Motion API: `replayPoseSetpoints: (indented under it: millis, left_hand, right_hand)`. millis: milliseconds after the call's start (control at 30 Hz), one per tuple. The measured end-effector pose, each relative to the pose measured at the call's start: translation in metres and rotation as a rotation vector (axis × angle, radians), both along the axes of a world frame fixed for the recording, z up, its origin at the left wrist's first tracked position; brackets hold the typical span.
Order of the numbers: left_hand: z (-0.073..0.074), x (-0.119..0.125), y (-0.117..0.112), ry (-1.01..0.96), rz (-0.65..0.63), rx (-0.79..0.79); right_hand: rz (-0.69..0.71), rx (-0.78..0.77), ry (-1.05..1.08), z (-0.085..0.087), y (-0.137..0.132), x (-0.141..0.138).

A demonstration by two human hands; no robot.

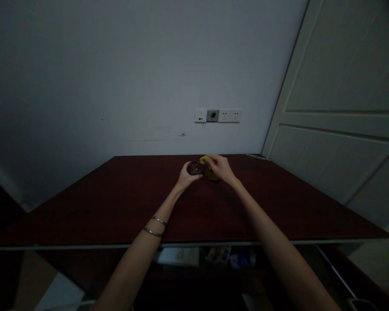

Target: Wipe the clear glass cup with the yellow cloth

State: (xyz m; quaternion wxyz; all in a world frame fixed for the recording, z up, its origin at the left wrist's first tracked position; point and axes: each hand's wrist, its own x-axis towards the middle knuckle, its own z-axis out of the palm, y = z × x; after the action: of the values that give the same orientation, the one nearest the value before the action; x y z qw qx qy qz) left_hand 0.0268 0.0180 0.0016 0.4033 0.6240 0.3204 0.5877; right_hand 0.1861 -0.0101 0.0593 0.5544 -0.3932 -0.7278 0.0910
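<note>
Near the far side of the dark red tabletop (116, 203), my left hand (185, 177) curls round a small round glass bowl (195, 169), with the thumb on its near side. Dim light hides whether anything is in the bowl. Just to its right, my right hand (222, 168) pinches a yellow cloth (206, 160) beside the bowl's rim. A brownish piece (213, 176) lies under the right hand; I cannot tell whether it is part of the cloth.
Behind the table, a pale wall carries a row of sockets (218, 115). A panelled white door (340, 112) stands at the right. Below the table's front edge, an open shelf holds a white flat item (179, 256) and several small packages (218, 255).
</note>
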Motion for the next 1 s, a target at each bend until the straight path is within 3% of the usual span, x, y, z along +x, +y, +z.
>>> replayPoseSetpoints:
  millis: [67,200,300,500,667,833,1000]
  left_hand:
    - [0.002,-0.002,0.0,-0.067,-0.142,-0.061]
    - [0.006,-0.006,-0.006,-0.134,-0.427,-0.147]
    - [0.01,-0.008,-0.011,-0.16,-0.513,-0.189]
    - [0.012,-0.008,-0.01,-0.212,-0.439,-0.178]
    - [0.006,-0.006,-0.002,-0.184,-0.232,-0.101]
    - [-0.001,-0.004,0.003,-0.138,-0.07,-0.022]
    - [-0.007,0.0,0.006,-0.128,-0.055,0.059]
  right_hand:
    - [0.081,0.016,-0.016,0.006,0.004,0.008]
    - [0.257,-0.011,-0.248,0.014,0.007,0.006]
    - [0.323,-0.015,-0.383,0.016,0.006,0.0]
    - [0.226,-0.004,-0.509,0.023,-0.001,0.001]
    - [0.069,-0.025,-0.592,0.023,-0.011,-0.001]
    - [0.01,-0.075,-0.56,0.019,-0.023,-0.009]
    - [-0.036,-0.182,-0.404,0.022,-0.02,-0.008]
